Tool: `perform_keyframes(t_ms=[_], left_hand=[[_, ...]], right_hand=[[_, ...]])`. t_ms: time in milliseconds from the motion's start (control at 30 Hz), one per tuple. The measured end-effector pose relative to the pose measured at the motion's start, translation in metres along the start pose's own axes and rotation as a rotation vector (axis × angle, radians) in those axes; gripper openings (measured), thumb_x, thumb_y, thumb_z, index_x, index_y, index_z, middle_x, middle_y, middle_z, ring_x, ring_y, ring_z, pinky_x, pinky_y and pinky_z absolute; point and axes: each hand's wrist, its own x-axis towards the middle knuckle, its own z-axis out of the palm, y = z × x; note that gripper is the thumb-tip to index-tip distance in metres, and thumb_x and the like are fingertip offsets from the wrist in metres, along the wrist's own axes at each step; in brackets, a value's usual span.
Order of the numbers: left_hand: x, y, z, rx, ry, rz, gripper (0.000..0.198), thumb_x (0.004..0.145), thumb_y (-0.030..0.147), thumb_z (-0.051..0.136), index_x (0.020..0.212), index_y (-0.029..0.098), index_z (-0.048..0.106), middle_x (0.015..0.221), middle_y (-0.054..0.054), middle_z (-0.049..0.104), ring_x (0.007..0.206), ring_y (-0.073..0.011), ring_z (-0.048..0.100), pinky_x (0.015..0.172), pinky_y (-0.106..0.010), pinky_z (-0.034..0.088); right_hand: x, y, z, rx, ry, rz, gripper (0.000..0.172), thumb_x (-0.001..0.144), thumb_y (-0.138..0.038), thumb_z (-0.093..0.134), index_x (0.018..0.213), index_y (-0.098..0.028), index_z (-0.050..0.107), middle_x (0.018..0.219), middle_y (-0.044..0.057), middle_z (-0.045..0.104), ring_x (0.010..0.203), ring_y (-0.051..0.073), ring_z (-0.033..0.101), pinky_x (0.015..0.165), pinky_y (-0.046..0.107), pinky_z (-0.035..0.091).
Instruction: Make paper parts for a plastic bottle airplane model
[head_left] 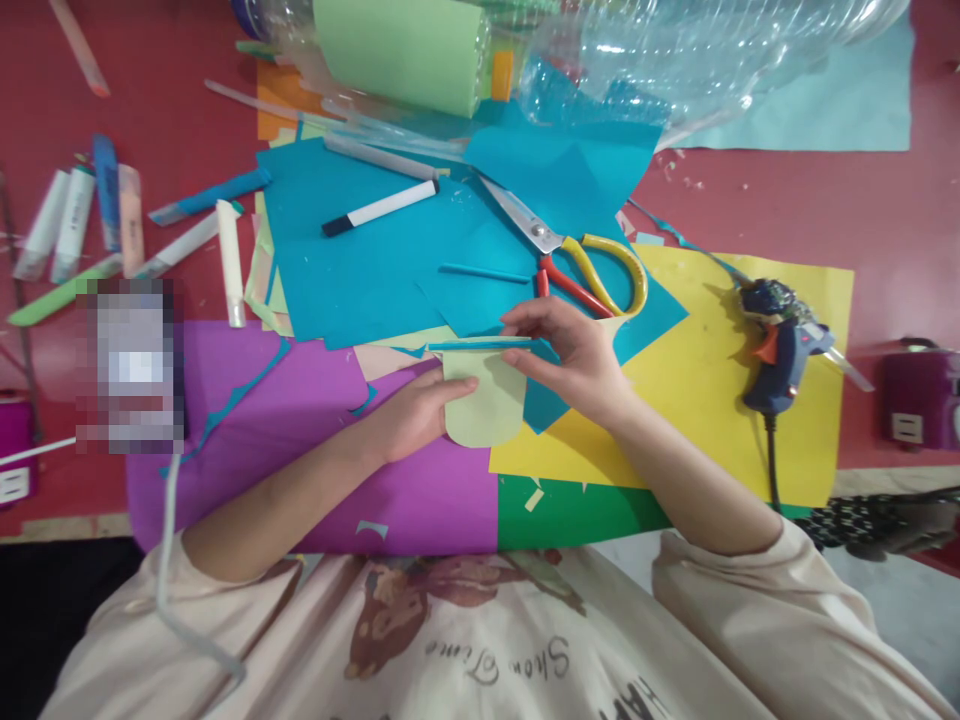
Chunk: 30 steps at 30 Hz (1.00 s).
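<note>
- Pale green paper sits at the middle of the head view: a pale green cut-out [486, 410] with a straight top and a rounded bottom. It lies partly over the purple sheet [300, 430], close to the yellow sheet [712, 400].
- Along its top edge runs a thin teal strip [480, 345], level and touching the paper.
- From the lower left, the left hand [416, 412] grips the cut-out by its left edge, with its fingers closed on the paper.
- From the lower right, the right hand [574, 355] has its fingers closed in a pinch on the right end of the teal strip, at the cut-out's top right corner.
- Just beyond the right hand lie the scissors [577, 260], with yellow and red handles, resting on the teal sheets [360, 270].
- A black-capped marker [379, 210] lies on the same teal sheets, well apart from both hands.
- On the yellow sheet to the right lies a blue glue gun [780, 345], its cord trailing towards the person.
- A green sheet [570, 510] shows below the yellow one, near the person's chest.
- More pens [75, 215] are scattered at the left on the red table [787, 200].
- At the far edge are a clear plastic bottle [712, 50] and a light green roll [405, 45].
</note>
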Motion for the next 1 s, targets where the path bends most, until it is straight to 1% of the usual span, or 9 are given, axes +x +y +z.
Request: perform_keyframes(t_ms=[233,300,367,467,567,633,733,833,1000], left_hand=[[-0.004,0.004,0.005,0.119,-0.018,-0.019,0.053,0.067,0.045,0.08,0.109,0.016,0.069,0.104,-0.012,0.074,0.113,-0.034,0.063,0.097,-0.044,0.048],[-0.005,0.006,0.005,0.176,-0.044,0.023,0.056,0.066,0.05,0.08,0.109,0.016,0.069,0.105,-0.012,0.074,0.11,-0.0331,0.064,0.094,-0.042,0.049],[-0.005,0.01,0.003,0.236,-0.041,0.126,0.057,0.066,0.052,0.08,0.109,0.018,0.068,0.106,-0.01,0.073,0.106,-0.0301,0.066,0.09,-0.038,0.051],[-0.007,0.017,-0.002,0.354,0.065,0.326,0.05,0.067,0.05,0.08,0.106,0.021,0.067,0.106,-0.007,0.072,0.099,-0.0234,0.067,0.081,-0.029,0.052],[-0.008,0.023,-0.002,0.532,0.164,0.445,0.044,0.067,0.05,0.08,0.097,0.02,0.068,0.102,-0.006,0.071,0.1,-0.0224,0.066,0.082,-0.028,0.051],[-0.01,0.025,-0.001,0.634,0.197,0.465,0.039,0.067,0.048,0.08,0.092,0.02,0.068,0.099,-0.006,0.071,0.098,-0.0226,0.065,0.084,-0.029,0.05],[-0.011,0.025,0.002,0.734,0.235,0.46,0.029,0.07,0.043,0.078,0.086,0.02,0.069,0.093,-0.005,0.07,0.087,-0.0201,0.064,0.077,-0.028,0.05],[-0.012,0.023,0.002,0.768,0.269,0.486,0.023,0.072,0.041,0.076,0.082,0.021,0.069,0.085,-0.004,0.069,0.08,-0.0189,0.062,0.071,-0.027,0.048],[-0.011,0.023,-0.001,0.802,0.322,0.549,0.016,0.075,0.037,0.072,0.079,0.022,0.069,0.086,-0.003,0.07,0.08,-0.0191,0.062,0.073,-0.029,0.047]], right_hand=[[-0.001,-0.001,0.001,0.102,0.008,0.002,0.032,0.083,-0.048,0.066,0.099,-0.021,0.06,0.088,0.003,0.065,0.083,0.015,0.064,0.076,0.032,0.054],[-0.001,-0.002,0.001,0.108,0.015,0.004,0.031,0.083,-0.047,0.067,0.098,-0.021,0.06,0.089,0.003,0.065,0.083,0.015,0.064,0.077,0.032,0.055],[-0.002,-0.003,0.002,0.119,0.023,0.0,0.029,0.083,-0.046,0.067,0.098,-0.022,0.06,0.089,0.003,0.064,0.084,0.015,0.064,0.077,0.031,0.054],[-0.004,-0.004,0.003,0.144,0.022,-0.011,0.027,0.083,-0.043,0.067,0.098,-0.021,0.06,0.087,0.002,0.064,0.082,0.014,0.064,0.075,0.03,0.054],[-0.006,-0.004,0.007,0.146,0.0,0.008,0.028,0.083,-0.043,0.067,0.098,-0.021,0.06,0.087,0.003,0.065,0.083,0.015,0.064,0.075,0.031,0.054],[-0.008,-0.004,0.009,0.146,-0.014,0.025,0.028,0.083,-0.044,0.067,0.098,-0.021,0.059,0.088,0.003,0.066,0.083,0.015,0.065,0.076,0.032,0.054],[-0.009,-0.003,0.011,0.148,-0.019,0.033,0.028,0.084,-0.044,0.066,0.099,-0.021,0.059,0.089,0.003,0.067,0.083,0.015,0.064,0.078,0.032,0.054],[-0.01,-0.002,0.011,0.145,-0.029,0.029,0.029,0.084,-0.045,0.066,0.099,-0.021,0.06,0.089,0.003,0.066,0.083,0.015,0.064,0.078,0.032,0.054],[-0.008,-0.004,0.01,0.125,-0.044,0.069,0.038,0.08,-0.053,0.067,0.098,-0.02,0.059,0.087,0.004,0.064,0.082,0.016,0.063,0.073,0.031,0.053]])
